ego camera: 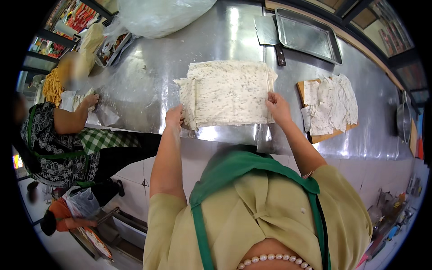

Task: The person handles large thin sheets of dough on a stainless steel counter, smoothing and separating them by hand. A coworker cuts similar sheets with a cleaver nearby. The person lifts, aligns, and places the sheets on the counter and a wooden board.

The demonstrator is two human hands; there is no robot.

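Observation:
A broad layered stack of thin off-white food sheets with grey specks [233, 96], possibly tofu skin, lies flat on the steel worktable in front of me. Its left side is folded into a narrow strip, and its edges are ragged. My left hand [174, 117] holds the lower left edge with curled fingers, their tips partly hidden. At the right edge, the thumb and fingers of my right hand [278, 107] pinch the layers. To the right, cut pieces of similar sheets [332, 103] are heaped on a wooden board [332, 136].
A cleaver [268, 32] lies beside a metal tray [308, 35] at the back right. A large plastic bag [162, 15] occupies the back of the steel worktable [145, 91]. At left, a co-worker's hand [90, 100] rests near light strips. Another person [62, 212] is behind, lower left.

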